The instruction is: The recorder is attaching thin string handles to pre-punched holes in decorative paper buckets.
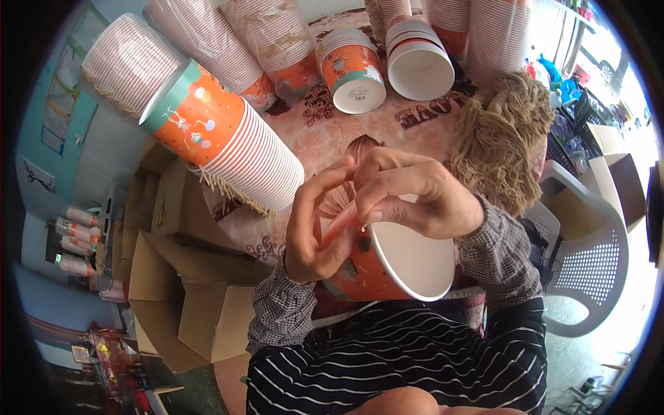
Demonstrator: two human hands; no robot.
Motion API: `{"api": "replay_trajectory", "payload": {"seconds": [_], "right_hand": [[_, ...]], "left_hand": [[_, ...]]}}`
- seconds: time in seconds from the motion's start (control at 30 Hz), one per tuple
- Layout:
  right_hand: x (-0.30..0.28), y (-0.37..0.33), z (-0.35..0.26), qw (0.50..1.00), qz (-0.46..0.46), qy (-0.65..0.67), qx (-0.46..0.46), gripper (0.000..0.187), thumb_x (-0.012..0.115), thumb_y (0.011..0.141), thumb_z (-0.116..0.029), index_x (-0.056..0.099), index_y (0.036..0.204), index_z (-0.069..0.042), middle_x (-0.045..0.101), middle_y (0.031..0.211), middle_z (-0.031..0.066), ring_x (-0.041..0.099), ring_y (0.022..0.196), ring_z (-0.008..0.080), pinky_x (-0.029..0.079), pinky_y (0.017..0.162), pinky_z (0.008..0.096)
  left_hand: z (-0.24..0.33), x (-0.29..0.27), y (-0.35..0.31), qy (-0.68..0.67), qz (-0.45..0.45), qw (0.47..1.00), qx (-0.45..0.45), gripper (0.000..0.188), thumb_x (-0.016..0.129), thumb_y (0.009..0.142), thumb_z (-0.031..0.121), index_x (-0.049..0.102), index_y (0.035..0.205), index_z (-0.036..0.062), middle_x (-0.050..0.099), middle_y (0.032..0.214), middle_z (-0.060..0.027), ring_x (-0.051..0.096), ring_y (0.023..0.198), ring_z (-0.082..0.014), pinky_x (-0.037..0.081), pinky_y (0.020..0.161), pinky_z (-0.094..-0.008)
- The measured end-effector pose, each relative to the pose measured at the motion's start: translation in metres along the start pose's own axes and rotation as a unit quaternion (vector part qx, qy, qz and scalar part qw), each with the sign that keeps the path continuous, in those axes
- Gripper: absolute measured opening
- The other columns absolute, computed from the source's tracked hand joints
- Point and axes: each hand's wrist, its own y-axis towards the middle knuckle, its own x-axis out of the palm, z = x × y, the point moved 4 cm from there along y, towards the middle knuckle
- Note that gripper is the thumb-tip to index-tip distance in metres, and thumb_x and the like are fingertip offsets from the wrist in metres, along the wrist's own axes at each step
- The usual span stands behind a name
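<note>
An orange paper bucket (360,270) with a white rim and white inside lies tilted at the table's near edge, its mouth turned to the right. My left hand (310,232) is at the bucket's left side, fingers curled and closed near the rim. From above, my right hand (422,190) pinches thumb and forefinger together just over that rim. A tiny pale bit shows below the right fingertips, too small to name. What lies between the left fingers is hidden. A dark spot marks the bucket's wall under the fingertips.
At the left leans a tall stack of buckets (238,142) with twine hanging from it. Bagged stacks (270,41) line the back, near two short stacks, one upside down (353,72). A heap of tan twine (501,138) lies right. Cardboard boxes (200,304) and a grey plastic chair (588,256) flank the table.
</note>
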Motion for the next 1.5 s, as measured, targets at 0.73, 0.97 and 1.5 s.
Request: {"api": "replay_trajectory", "payload": {"seconds": [0.73,0.97,1.5], "right_hand": [[0.097,-0.116,-0.025,0.930,0.136,0.305,0.152,0.009,0.063,0.092,-0.010,0.066,0.096,-0.002,0.060,0.084,-0.0018,0.053,0.069,0.0034,0.044,0.060,0.0189],[0.067,-0.122,-0.078,0.980,0.133,-0.029,0.143,0.028,0.069,0.088,-0.019,0.060,0.101,0.003,0.061,0.088,0.0078,0.060,0.081,0.0125,0.047,0.070,0.0262],[0.133,-0.156,-0.081,0.994,0.024,-0.038,0.100,0.019,0.069,0.079,0.000,0.065,0.096,-0.005,0.063,0.087,0.0073,0.059,0.083,0.0259,0.047,0.077,0.0353]], "left_hand": [[0.069,0.040,-0.092,-0.064,-0.102,0.980,-0.157,0.011,0.061,0.087,0.007,0.058,0.093,-0.0019,0.055,0.095,-0.0074,0.054,0.088,-0.0144,0.042,0.080,-0.0267],[0.102,0.042,-0.118,0.105,0.066,0.983,-0.137,0.007,0.067,0.084,0.002,0.061,0.088,-0.0009,0.057,0.081,-0.0041,0.055,0.070,-0.0096,0.044,0.060,-0.0216],[0.133,0.052,-0.181,0.165,0.023,0.978,-0.126,0.028,0.061,0.081,-0.007,0.056,0.108,-0.0016,0.060,0.102,-0.0128,0.065,0.076,-0.0155,0.053,0.069,-0.0251]]}}
